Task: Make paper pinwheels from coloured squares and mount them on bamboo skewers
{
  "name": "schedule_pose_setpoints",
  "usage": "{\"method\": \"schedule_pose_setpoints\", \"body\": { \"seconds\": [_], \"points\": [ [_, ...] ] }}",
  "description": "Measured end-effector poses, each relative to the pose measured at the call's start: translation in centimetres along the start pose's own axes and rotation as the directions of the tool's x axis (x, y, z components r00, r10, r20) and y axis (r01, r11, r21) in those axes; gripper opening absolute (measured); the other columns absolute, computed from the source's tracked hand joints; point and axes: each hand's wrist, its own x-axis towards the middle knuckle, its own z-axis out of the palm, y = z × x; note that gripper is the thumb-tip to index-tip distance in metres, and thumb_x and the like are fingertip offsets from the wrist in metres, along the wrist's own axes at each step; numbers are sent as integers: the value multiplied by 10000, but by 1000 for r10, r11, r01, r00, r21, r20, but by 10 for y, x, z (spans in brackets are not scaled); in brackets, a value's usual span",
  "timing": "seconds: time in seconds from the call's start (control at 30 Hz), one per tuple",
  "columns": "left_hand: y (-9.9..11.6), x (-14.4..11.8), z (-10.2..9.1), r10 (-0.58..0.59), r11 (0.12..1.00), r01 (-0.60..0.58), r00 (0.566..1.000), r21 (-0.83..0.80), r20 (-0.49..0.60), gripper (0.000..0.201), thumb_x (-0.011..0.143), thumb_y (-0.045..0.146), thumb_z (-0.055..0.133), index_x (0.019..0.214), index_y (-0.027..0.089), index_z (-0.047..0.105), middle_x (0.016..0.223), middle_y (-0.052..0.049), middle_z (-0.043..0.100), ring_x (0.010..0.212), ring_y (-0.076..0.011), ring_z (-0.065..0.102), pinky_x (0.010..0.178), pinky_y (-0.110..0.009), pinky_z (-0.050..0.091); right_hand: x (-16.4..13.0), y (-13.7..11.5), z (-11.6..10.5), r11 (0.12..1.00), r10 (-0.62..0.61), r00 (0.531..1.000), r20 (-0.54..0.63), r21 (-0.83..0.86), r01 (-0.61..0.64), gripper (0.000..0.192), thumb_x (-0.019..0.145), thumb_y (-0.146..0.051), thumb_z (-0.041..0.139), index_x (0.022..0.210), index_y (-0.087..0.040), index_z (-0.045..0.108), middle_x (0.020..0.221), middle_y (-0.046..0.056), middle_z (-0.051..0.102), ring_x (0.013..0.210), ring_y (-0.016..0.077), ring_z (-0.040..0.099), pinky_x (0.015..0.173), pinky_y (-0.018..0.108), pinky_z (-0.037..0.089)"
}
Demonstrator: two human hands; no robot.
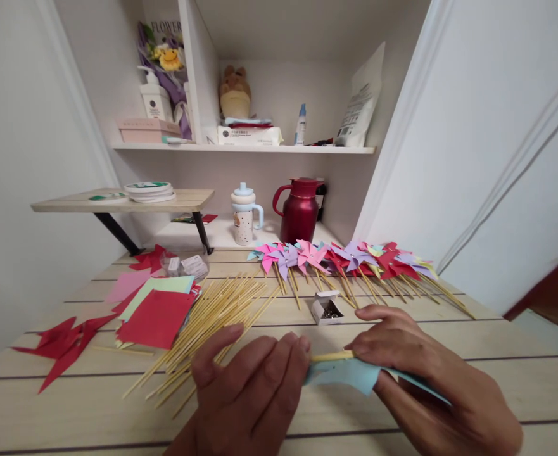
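Note:
My left hand (254,386) is closed around one end of a thin wooden stick (329,358) at the front middle of the table. My right hand (431,373) pinches a light blue paper pinwheel (348,375) against the stick's other end, its thumb below and fingers on top. Part of the blue paper sticks out behind the right fingers; the rest is hidden by the hands. Just beyond them stands a small open box of metal pins (329,310). Loose wooden sticks (212,323) lie in a heap beyond my left hand.
Finished pinwheels (311,256) lie in a row at the back right. Coloured paper squares (152,316) and a red folded paper pinwheel (64,342) are at the left. A dark red jug (300,209) and a cup (243,215) stand behind, near a small raised shelf (117,201).

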Motion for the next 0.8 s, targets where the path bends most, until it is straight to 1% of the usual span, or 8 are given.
{"method": "schedule_pose_setpoints", "body": {
  "seconds": [0.07, 0.13, 0.23, 0.33, 0.47, 0.57, 0.7, 0.8],
  "points": [
    [1, -1, 2, -14, 1000, 14, 1000, -8, -4, 253, 985, 91, 478, 1048, 130, 720, 944, 14, 806, 867, -73, 684, 1185, -303, 213, 2, -2, 0, 998, -39, 999, 22, -40, 40, 305, 800, 26, 608, 1027, -175, 639, 831, 11, 742, 815, 166, 715, 983, 398, 520],
    [2, -2, 4, -21, 1000, 21, 1000, -23, -11, 269, 991, 90, 461, 1055, 137, 718, 943, 20, 805, 860, -68, 683, 1177, -299, 222, 4, -3, 1, 995, -67, 997, 44, -72, 70, 300, 795, 31, 610, 1021, -167, 632, 818, 5, 742, 763, 145, 705, 992, 401, 504],
    [1, -3, 9, -51, 998, 49, 998, -41, -36, 218, 971, 93, 522, 1059, 134, 717, 939, 14, 802, 876, -81, 672, 1164, -321, 231, 6, -2, 3, 992, -86, 995, 53, -86, 90, 287, 793, 29, 619, 1006, -163, 628, 804, 1, 739, 728, 133, 692, 960, 398, 508],
    [1, -2, 9, -69, 997, 68, 997, -29, -44, 191, 954, 99, 564, 1054, 144, 720, 928, 9, 800, 872, -102, 668, 1150, -341, 237, 7, -1, 3, 994, -81, 996, 37, -67, 83, 295, 793, 36, 612, 1010, -163, 628, 817, 10, 738, 766, 145, 691, 927, 397, 521],
    [1, 1, 5, -51, 998, 50, 998, -24, -31, 226, 983, 105, 507, 1050, 133, 721, 928, -8, 802, 877, -111, 672, 1142, -353, 243, 6, 1, 2, 997, -72, 997, 15, -38, 72, 335, 793, 21, 619, 1076, -158, 637, 864, 28, 742, 799, 168, 692, 930, 420, 522],
    [0, 0, 4, -42, 999, 42, 999, -36, -21, 229, 993, 126, 500, 1039, 131, 725, 952, -11, 803, 913, -115, 672, 1150, -364, 232, 5, 1, 1, 998, -57, 998, -5, -13, 57, 348, 802, -3, 633, 1111, -163, 637, 895, 32, 751, 806, 180, 700, 931, 427, 526],
    [-1, -1, 3, -41, 998, 40, 999, -40, -26, 219, 983, 123, 515, 1031, 131, 729, 950, -12, 804, 914, -117, 681, 1152, -368, 238, 2, 2, 1, 1000, -24, 999, -22, 7, 25, 313, 826, -63, 681, 1115, -178, 644, 909, 32, 756, 803, 191, 705, 931, 430, 527],
    [-2, -1, 3, -40, 999, 39, 999, -18, -14, 219, 977, 122, 521, 1035, 159, 728, 953, 11, 804, 889, -116, 692, 1155, -371, 246, -1, 3, 0, 1000, 12, 1000, -23, 19, -11, 286, 848, -147, 722, 1121, -192, 647, 902, 34, 750, 805, 204, 698, 935, 442, 523]
  ]
}}
